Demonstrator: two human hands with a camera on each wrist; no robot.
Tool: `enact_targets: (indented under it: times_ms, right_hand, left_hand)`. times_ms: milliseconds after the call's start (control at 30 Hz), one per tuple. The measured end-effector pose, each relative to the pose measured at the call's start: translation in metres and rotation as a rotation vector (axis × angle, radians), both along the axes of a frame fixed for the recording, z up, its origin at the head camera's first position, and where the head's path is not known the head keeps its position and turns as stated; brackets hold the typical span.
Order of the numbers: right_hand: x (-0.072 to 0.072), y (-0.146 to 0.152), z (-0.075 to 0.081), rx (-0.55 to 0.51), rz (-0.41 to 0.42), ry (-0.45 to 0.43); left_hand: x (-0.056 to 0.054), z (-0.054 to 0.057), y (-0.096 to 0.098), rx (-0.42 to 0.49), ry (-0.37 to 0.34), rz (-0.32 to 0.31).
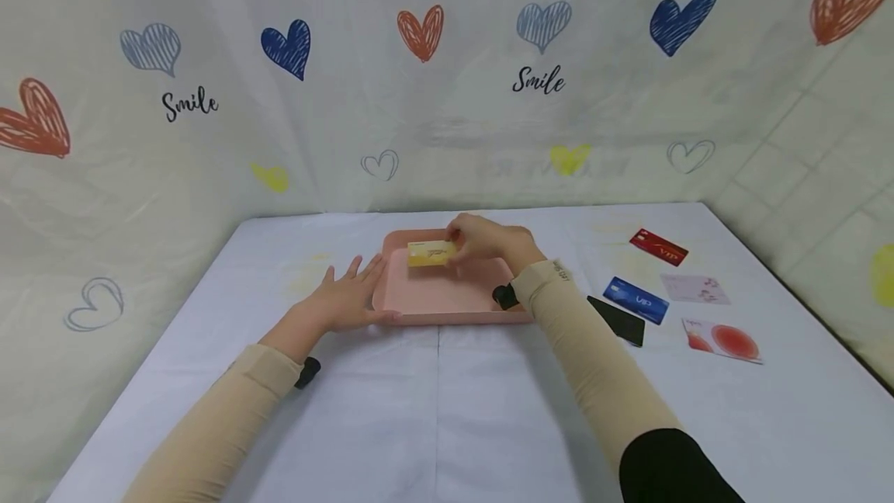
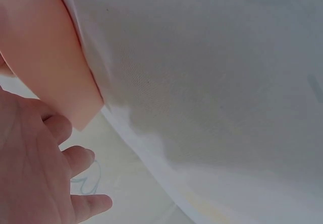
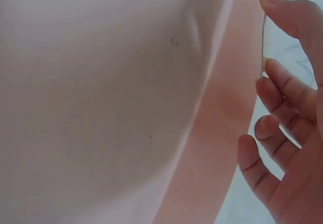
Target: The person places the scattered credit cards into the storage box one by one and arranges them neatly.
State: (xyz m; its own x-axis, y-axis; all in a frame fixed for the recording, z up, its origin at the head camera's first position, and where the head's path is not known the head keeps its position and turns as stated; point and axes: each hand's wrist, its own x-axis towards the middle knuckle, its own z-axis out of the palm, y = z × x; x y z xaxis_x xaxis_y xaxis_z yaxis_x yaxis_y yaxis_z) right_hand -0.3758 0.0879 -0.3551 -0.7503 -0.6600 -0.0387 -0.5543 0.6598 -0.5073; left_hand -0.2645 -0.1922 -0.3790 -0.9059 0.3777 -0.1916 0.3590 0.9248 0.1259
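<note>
A pink rectangular tray [image 1: 447, 297] lies on the white table. Over its back part is a yellow card [image 1: 426, 254], pinched at its right end by my right hand [image 1: 487, 242]. The right wrist view catches this card [image 3: 263, 42] nearly edge-on, thin between thumb and fingertips, with the tray's pink wall [image 3: 202, 148] beside it. My left hand [image 1: 342, 303] rests against the tray's left side, fingers spread and straight, thumb along the front left corner. From the left wrist, that hand [image 2: 30, 158] shows alongside the tray wall [image 2: 60, 57].
Right of the tray lie several cards: a red VIP card [image 1: 659, 247], a blue VIP card [image 1: 635, 300], a black card [image 1: 618, 322], a pale pink card [image 1: 694, 289] and a white card with red circles [image 1: 722, 341]. A heart-printed curtain [image 1: 447, 115] hangs behind the table.
</note>
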Motion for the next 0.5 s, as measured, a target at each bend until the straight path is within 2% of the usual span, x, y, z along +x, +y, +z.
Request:
enact_targets:
  times_ms: [167,333,500]
  right_hand:
    - [0.0,-0.009,-0.003,-0.014,-0.02,0.046]
    - [-0.002,-0.02,-0.006,0.034,-0.028,0.062]
    - [-0.002,-0.026,-0.006,0.074,-0.063,0.059]
  left_hand:
    - [0.0,0.0,0.0,0.009,-0.001,0.004]
    - [0.001,-0.001,0.001,0.022,-0.005,0.007]
    - [0.003,0.003,0.001,0.03,-0.007,0.006]
